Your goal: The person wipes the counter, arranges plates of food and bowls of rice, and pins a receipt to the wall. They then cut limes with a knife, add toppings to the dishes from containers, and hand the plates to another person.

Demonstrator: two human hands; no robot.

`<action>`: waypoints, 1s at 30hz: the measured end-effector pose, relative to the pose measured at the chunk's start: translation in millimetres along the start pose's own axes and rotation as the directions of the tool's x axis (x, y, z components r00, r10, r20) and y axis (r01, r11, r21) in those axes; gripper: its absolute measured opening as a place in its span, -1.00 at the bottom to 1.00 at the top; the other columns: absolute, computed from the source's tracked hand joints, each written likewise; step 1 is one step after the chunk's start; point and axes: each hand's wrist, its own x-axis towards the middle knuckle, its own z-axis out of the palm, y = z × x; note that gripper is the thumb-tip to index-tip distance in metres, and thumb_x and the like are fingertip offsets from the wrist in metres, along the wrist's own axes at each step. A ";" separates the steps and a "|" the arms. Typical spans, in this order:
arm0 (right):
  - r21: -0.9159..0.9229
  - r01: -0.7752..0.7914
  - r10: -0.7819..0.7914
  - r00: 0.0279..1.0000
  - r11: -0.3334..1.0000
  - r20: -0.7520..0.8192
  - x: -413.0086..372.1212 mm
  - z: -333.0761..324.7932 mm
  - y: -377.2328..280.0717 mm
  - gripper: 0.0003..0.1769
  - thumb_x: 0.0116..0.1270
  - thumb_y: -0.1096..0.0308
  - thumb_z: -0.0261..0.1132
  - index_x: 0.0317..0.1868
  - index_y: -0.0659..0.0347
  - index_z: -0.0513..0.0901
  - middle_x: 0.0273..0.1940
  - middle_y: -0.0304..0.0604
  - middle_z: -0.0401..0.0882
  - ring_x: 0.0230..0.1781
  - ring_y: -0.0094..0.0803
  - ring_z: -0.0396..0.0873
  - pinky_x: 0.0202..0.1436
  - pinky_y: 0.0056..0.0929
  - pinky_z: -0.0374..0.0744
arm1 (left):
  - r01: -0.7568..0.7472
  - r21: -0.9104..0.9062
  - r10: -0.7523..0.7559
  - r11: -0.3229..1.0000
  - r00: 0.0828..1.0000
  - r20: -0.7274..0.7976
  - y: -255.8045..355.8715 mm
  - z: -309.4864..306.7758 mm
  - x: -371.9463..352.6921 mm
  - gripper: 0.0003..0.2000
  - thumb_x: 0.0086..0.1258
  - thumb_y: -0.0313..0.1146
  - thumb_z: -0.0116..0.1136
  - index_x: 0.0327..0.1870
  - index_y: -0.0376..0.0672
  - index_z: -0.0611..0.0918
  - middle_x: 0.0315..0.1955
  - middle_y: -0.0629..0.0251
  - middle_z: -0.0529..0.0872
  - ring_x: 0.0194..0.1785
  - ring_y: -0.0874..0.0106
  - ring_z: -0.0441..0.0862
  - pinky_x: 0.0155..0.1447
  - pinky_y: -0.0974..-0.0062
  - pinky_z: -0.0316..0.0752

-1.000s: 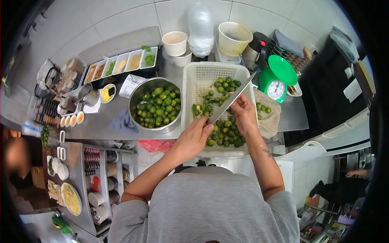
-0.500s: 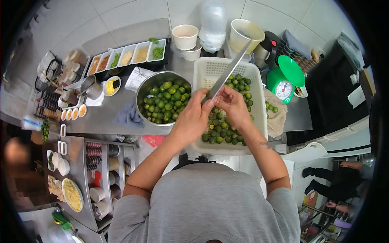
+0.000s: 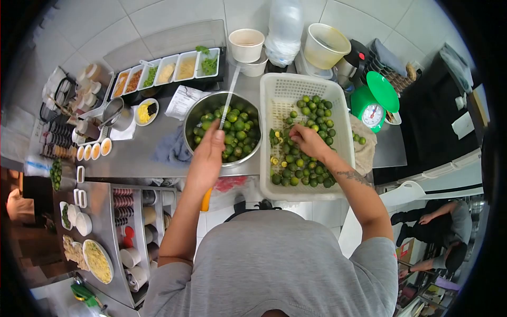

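My left hand (image 3: 207,154) grips a long knife (image 3: 229,99) whose blade points away over a steel bowl (image 3: 196,111) full of small green limes (image 3: 236,128). My right hand (image 3: 307,141) reaches into a white plastic basket (image 3: 280,87) and its fingers rest among the limes (image 3: 309,113) there, some of them cut in half. Whether the fingers pinch one lime I cannot tell.
Behind the bowl stand a row of white condiment trays (image 3: 166,71), paper cups (image 3: 246,44), a plastic bag (image 3: 284,29) and a yellow tub (image 3: 324,47). A green scale (image 3: 373,100) sits at the right. Shelves with cups (image 3: 127,211) lie below left. Another person (image 3: 441,227) crouches at the right.
My hands have parted. The left hand carried the knife leftward over the steel bowl; the right hand dropped into the basket among the limes.
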 end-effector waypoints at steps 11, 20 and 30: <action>0.228 -0.086 0.081 0.996 0.970 0.031 -27.9 13.5 5.9 -0.72 0.31 0.54 0.17 0.04 0.34 0.48 -0.21 -0.06 0.57 -0.15 -0.30 0.60 -0.10 -0.39 0.54 | -0.085 -0.128 0.126 0.988 0.923 0.365 25.8 44.2 -11.9 -0.42 0.53 0.04 -0.26 0.38 -0.23 0.23 -0.16 0.06 0.60 -0.20 0.31 0.59 -0.02 0.41 0.45; 0.898 0.063 0.094 0.989 0.435 -0.114 -58.7 -2.5 -67.7 -0.72 0.36 0.54 0.17 0.07 0.32 0.45 -0.12 -0.15 0.57 -0.13 -0.44 0.58 -0.07 -0.52 0.52 | 0.018 -0.301 0.162 0.953 0.813 0.559 25.2 69.6 -7.2 -0.37 0.53 0.10 -0.29 0.44 -0.16 0.13 -0.37 0.41 0.41 -0.52 0.65 0.37 -0.53 0.70 0.27; 0.946 0.106 0.143 0.977 0.307 -0.156 -70.2 -0.9 -60.6 -0.73 0.37 0.52 0.15 0.07 0.34 0.46 -0.14 -0.16 0.58 -0.17 -0.46 0.56 -0.06 -0.52 0.51 | -0.085 0.007 0.070 0.996 0.864 0.498 31.5 73.3 -6.8 -0.48 0.54 0.05 -0.27 0.14 -0.26 0.47 -0.29 0.16 0.57 -0.31 0.39 0.56 -0.27 0.49 0.46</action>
